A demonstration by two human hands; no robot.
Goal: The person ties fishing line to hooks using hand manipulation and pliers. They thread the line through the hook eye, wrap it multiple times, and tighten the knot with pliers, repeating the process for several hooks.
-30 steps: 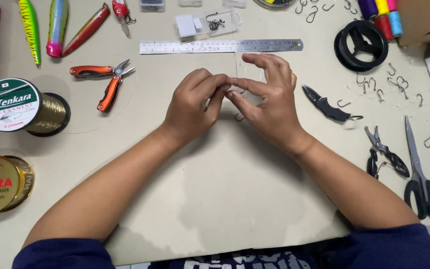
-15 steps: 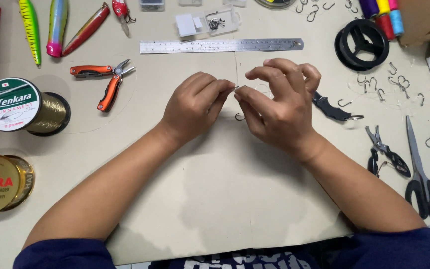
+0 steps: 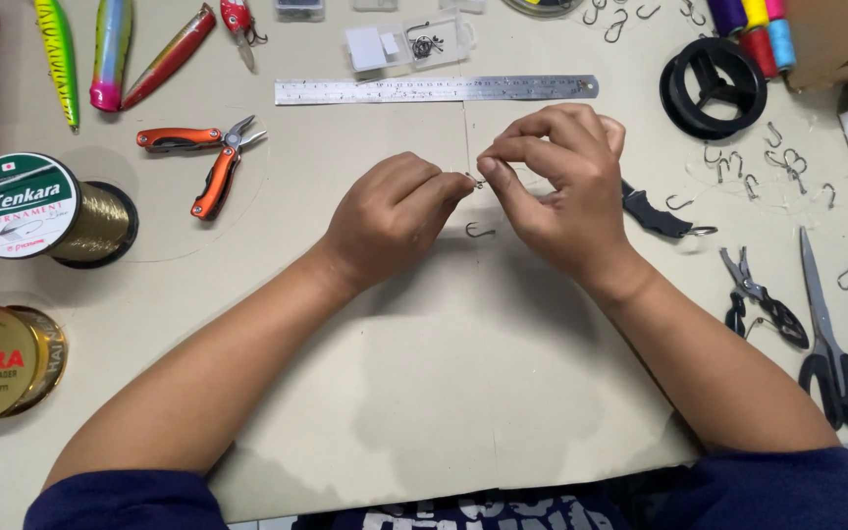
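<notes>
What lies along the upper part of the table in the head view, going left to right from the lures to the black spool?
Green lure → pink-tailed lure → red lure → orange-handled pliers → steel ruler → black spool.

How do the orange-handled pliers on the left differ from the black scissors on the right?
The orange-handled pliers have bright orange handles splayed wide apart; the black scissors have dark loop handles and lie shut. The pliers end in a short silver nose, while the scissors have long, slim blades. The pliers lie left of the left hand, the scissors far right of the right hand. Both rest flat on the table, untouched.
</notes>
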